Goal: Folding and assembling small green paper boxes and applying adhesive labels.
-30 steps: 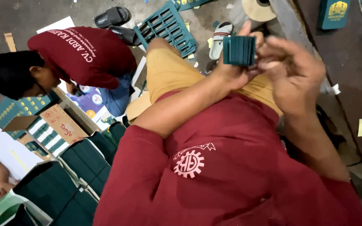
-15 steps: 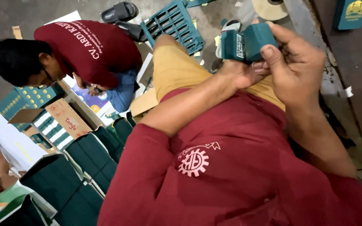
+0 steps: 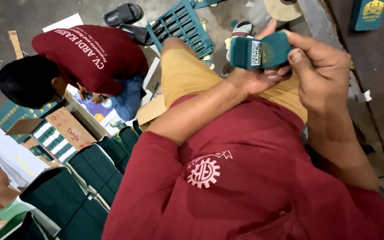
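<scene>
Big picture first: a grey concrete floor (image 3: 32,18) carries everything here, and rows of dark green book stacks (image 3: 90,178) crowd its lower left corner, packed edge to edge beside an open cardboard box (image 3: 63,129). A co-worker in a maroon shirt (image 3: 90,53) crouches over that box near the left edge, hands hidden from view. Up by the top edge lie a teal plastic rack (image 3: 183,24) and a pair of black sandals (image 3: 125,15), well apart from the action.

Now to the hands, raised over the wearer's yellow-trousered knee. The small green book (image 3: 261,51) sits between them, tilted, its back cover with a white label facing the camera. The left hand (image 3: 256,80) cups it from beneath, fingers curled under the lower edge. The right hand (image 3: 323,73) pinches the right end, thumb pressed on the cover. Both are clamped on it, neither spread.

By my read, this is the checking or squaring step on a finished book. Next calls for steady grip while turning it.
</scene>
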